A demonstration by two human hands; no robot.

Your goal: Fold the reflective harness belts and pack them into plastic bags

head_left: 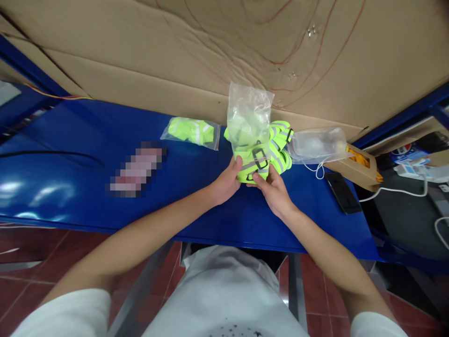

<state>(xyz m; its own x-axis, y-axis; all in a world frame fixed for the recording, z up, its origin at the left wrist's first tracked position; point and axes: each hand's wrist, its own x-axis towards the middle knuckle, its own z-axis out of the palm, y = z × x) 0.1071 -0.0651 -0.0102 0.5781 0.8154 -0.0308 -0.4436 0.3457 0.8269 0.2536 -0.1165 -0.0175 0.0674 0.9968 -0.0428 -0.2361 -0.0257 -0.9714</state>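
Note:
Both hands hold a folded neon-yellow reflective strap (pixel 245 174) with grey stripes and a black buckle, partly inside a clear plastic bag (pixel 249 105). My left hand (pixel 227 182) is closed on its left side, thumb on top. At the lower right edge, my right hand (pixel 275 191) pinches it near the buckle. The bag's upper part stands up, flat and see-through. More neon-yellow straps (pixel 280 145) lie in loops just behind and to the right. Left of the hands, a sealed clear bag (pixel 191 131) with a folded yellow strap rests on the blue table.
The blue table (pixel 182 187) backs onto a cardboard panel (pixel 140 61). A clear pack of bags (pixel 319 145), a cardboard box (pixel 361 168) with orange contents and a black phone (pixel 343 193) sit at the right. A blurred-out object (pixel 136 171) lies left; white cables run right.

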